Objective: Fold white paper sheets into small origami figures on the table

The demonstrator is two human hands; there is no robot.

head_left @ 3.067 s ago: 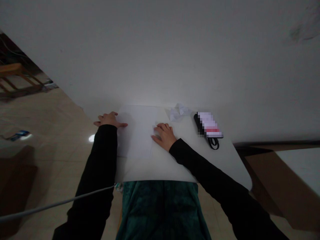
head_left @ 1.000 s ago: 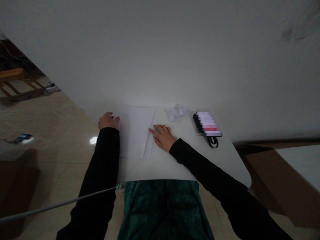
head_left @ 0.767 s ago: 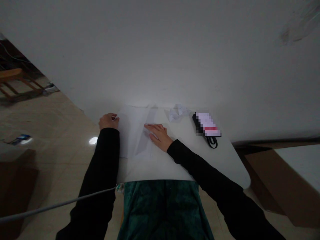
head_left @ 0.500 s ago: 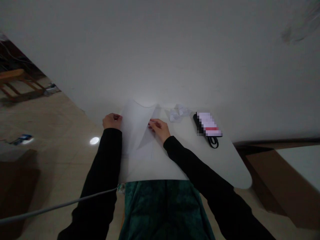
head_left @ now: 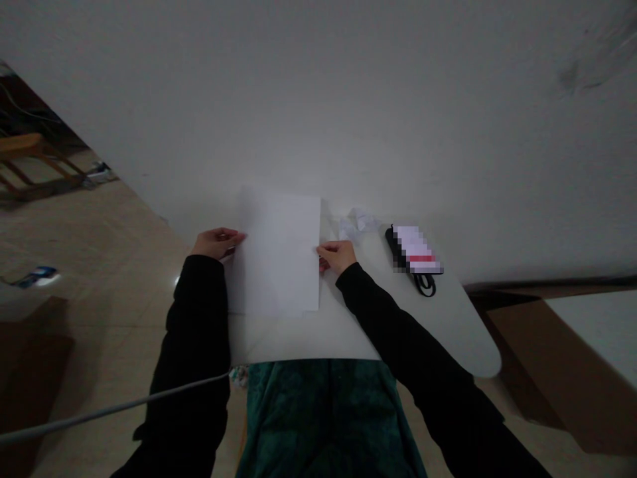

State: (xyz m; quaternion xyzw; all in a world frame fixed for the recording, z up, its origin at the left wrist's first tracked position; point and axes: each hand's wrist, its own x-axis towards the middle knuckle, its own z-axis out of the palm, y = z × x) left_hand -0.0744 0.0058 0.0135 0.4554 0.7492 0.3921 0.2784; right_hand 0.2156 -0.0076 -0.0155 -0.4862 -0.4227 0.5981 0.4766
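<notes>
A white sheet of paper (head_left: 282,255) is stretched flat between my two hands, above the white table (head_left: 298,338). My left hand (head_left: 217,243) pinches its left edge between thumb and fingers. On the opposite side, my right hand (head_left: 337,257) has the right edge pinched. Another sheet's edge shows beneath it at the lower left. Crumpled pieces of paper (head_left: 359,223) lie just beyond my right hand.
A phone-like device (head_left: 415,249), its screen blurred, rests to the right with a black looped cord (head_left: 425,284). The wall (head_left: 318,99) rises behind the table. A cable (head_left: 124,403) crosses my left sleeve. A cardboard box (head_left: 562,372) stands at the right.
The sheet was curled with its right side folded over; now it is spread flat. My right hand has moved right with its edge, and my left hand slightly left.
</notes>
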